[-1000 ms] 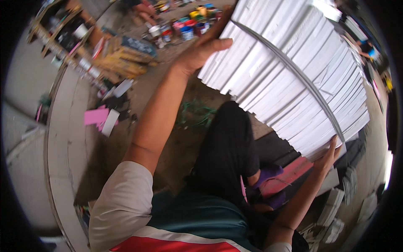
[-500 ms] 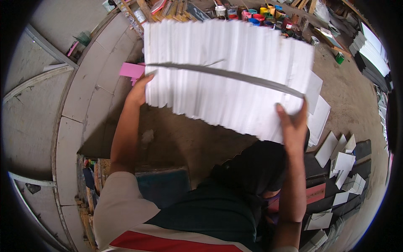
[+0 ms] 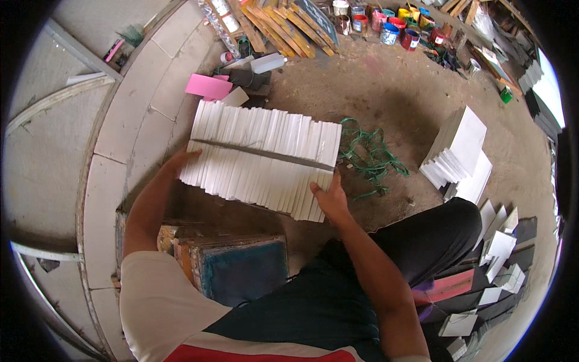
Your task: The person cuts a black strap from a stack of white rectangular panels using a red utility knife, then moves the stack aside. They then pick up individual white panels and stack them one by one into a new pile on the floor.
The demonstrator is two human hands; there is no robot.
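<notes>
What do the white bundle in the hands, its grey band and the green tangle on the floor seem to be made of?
White bundle: matt card or thin foam board, perhaps; many pale edges show. Grey band: possibly dull rubber or plastic; a plain strip crosses them. Green tangle: probably plastic string, finish unclear; thin strands loop loosely.

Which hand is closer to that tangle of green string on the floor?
Right. The right hand holds the white bundle by its right end, just left of the green string; the left hand is at the opposite end, farther away.
</notes>
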